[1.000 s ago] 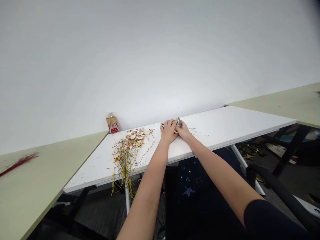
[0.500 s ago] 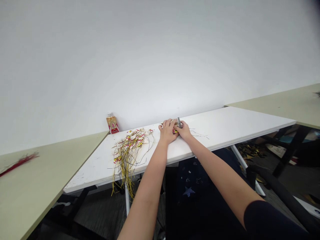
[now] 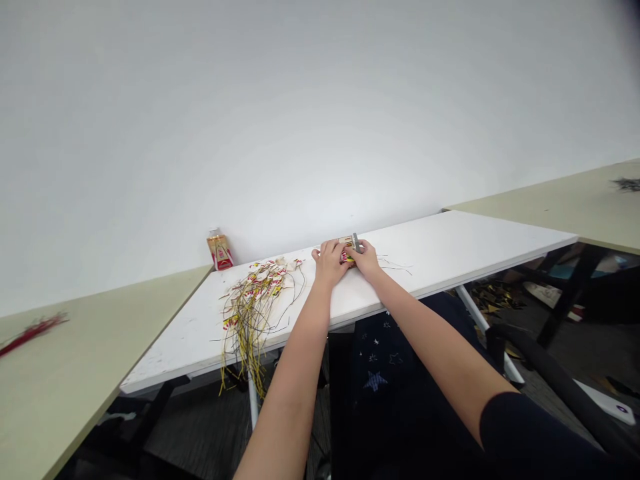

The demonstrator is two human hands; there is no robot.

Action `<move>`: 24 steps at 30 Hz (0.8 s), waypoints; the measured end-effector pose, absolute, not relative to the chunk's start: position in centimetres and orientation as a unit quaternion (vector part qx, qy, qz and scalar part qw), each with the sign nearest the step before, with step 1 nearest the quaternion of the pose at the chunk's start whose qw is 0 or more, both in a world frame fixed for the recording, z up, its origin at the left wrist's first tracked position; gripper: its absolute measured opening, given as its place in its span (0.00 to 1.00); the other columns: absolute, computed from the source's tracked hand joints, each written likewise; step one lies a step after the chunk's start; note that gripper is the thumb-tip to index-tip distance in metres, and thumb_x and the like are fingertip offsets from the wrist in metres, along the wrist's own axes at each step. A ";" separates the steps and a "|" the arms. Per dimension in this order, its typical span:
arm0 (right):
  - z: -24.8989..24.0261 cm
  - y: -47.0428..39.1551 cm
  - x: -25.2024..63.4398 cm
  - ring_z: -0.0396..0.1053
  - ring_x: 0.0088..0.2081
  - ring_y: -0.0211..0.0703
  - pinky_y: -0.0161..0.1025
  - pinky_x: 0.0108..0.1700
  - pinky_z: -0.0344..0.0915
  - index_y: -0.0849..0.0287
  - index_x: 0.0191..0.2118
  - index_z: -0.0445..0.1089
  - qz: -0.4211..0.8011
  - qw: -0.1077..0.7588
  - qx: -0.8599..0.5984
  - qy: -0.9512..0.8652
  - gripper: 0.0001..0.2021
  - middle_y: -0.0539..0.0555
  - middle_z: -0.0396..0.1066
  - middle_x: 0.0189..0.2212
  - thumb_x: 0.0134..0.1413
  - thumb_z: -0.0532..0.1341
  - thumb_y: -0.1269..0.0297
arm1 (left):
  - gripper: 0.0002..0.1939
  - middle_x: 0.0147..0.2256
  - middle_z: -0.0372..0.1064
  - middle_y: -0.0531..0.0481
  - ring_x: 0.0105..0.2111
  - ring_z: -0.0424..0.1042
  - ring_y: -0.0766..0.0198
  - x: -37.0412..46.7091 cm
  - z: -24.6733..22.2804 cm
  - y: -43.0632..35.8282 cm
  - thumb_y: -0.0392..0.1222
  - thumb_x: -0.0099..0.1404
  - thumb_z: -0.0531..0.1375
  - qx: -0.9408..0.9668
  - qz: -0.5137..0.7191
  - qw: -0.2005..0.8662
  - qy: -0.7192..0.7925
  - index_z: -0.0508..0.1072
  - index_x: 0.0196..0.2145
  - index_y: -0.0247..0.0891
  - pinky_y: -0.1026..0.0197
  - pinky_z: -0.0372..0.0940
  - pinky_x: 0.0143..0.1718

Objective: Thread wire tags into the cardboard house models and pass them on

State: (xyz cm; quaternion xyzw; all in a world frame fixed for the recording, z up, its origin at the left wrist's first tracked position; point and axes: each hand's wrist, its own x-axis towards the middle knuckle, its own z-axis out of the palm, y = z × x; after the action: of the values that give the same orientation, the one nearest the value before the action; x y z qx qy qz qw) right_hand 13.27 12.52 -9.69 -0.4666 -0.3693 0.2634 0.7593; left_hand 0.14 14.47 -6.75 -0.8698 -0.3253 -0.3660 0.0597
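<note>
At the back middle of the white table [image 3: 440,250], my left hand [image 3: 331,263] lies closed over a small tan-and-brown block-like piece [image 3: 345,241]. A grey upright strip [image 3: 356,243] stands at its right end. My right hand [image 3: 367,260] grips that end from the right, thumb and fingers bent around it. Between the hands a bit of red-and-white striped material with yellow shows; the fingers cover most of it. Thin dark wires [image 3: 397,266] stick out to the right. Left of my hands lies a loose heap of striped pieces with long yellow and dark wires [image 3: 255,300].
A gold-and-red carton [image 3: 221,251] stands by the wall at the table's back left corner. Yellowish tables adjoin both sides: red strands [image 3: 37,331] lie on the left one, dark strands [image 3: 627,184] on the right one. Wires hang over the front edge.
The view has shifted slightly, moving the scene a little to the left. My left fingers have drawn back a bit, so more of the tan block shows. Both hands stay at the same spot.
</note>
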 end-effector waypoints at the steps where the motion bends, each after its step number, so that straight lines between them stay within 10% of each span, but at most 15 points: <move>1: -9.7 12.5 13.2 0.74 0.29 0.44 0.41 0.32 0.71 0.56 0.37 0.66 0.270 0.762 -0.460 -0.368 0.26 0.51 0.76 0.29 0.31 0.72 0.50 | 0.21 0.56 0.67 0.43 0.57 0.61 0.48 0.1 -6.8 14.6 0.46 0.60 0.65 -0.870 -0.367 0.060 -0.325 0.71 0.51 0.47 0.45 0.51 0.53; 24: -8.6 12.5 12.7 0.74 0.32 0.41 0.37 0.36 0.71 0.59 0.31 0.71 0.318 0.803 -0.417 -0.285 0.18 0.52 0.77 0.28 0.36 0.73 0.54 | 0.16 0.56 0.69 0.43 0.56 0.64 0.50 -0.1 -6.2 14.3 0.42 0.68 0.59 -0.854 -0.377 0.046 -0.355 0.69 0.53 0.45 0.47 0.53 0.50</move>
State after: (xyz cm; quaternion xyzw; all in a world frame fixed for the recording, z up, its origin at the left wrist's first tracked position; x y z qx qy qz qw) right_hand 12.75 12.48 -8.59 -0.4165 -0.2850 0.3175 0.8028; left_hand -0.11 14.31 -6.18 -0.8543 -0.3546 -0.3773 0.0463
